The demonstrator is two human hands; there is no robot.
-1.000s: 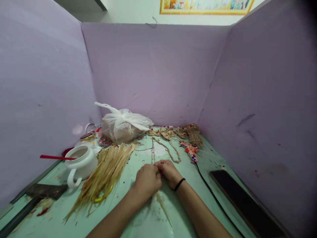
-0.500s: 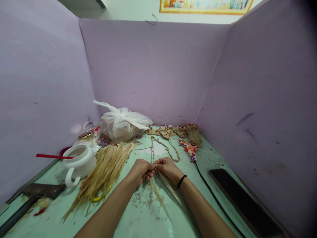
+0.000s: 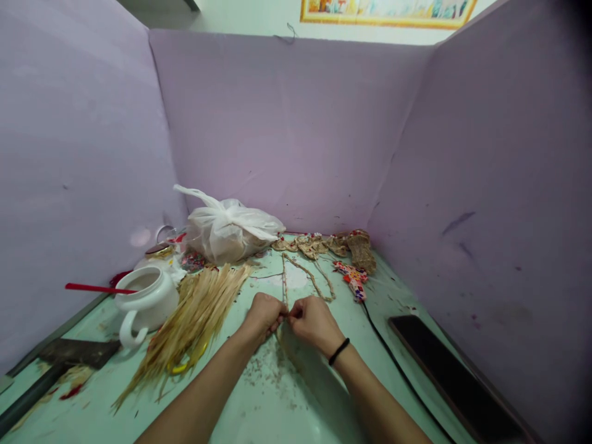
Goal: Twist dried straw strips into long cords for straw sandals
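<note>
My left hand [image 3: 263, 313] and my right hand [image 3: 314, 320] meet at the middle of the pale green table [image 3: 259, 413], both with fingers pinched. Between them they hold the near end of a thin braided straw cord [image 3: 305, 271], which runs away from me and loops toward the back. Loose straw strips trail from the pinch toward me, mostly hidden under my right hand and wrist. A black band sits on my right wrist. A bundle of dry straw strips [image 3: 194, 320] lies just left of my left hand.
A white cup [image 3: 145, 299] with a red stick [image 3: 92, 288] stands at left, a dark cleaver [image 3: 55, 361] nearer me. A tied white plastic bag [image 3: 229, 228] and woven straw pieces [image 3: 342, 243] lie at the back. A dark phone [image 3: 444, 364] and black cable [image 3: 393, 351] lie right. Purple partitions [image 3: 287, 123] enclose the table.
My left fist, which lay over the work, has turned and drawn left, so the pinch shows. The loose strips seen trailing toward me half a second ago are now mostly covered by my right hand.
</note>
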